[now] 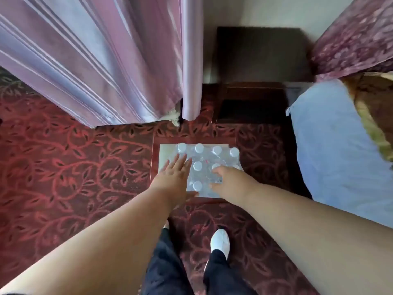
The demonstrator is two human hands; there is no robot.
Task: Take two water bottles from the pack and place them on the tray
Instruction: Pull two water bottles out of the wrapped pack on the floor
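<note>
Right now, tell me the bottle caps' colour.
White, the caps on the pack; head view.

A shrink-wrapped pack of water bottles (205, 165), white caps up in rows, stands on a pale-centred, dark-framed tray (164, 154) on the floor, covering all but the tray's left edge and far-left corner.

Clear plastic-wrapped pack of white-capped water bottles (209, 165) sits on patterned red carpet (63, 167), on a pale flat square board (167, 154). Left hand (173, 177) flat, fingers spread on pack's left side. Right hand (226, 180) curled over pack's right part, grip unclear. Pink striped curtain (95, 60) behind, dark wooden nightstand (259, 75), light blue bedsheet (336, 150) right.
</note>
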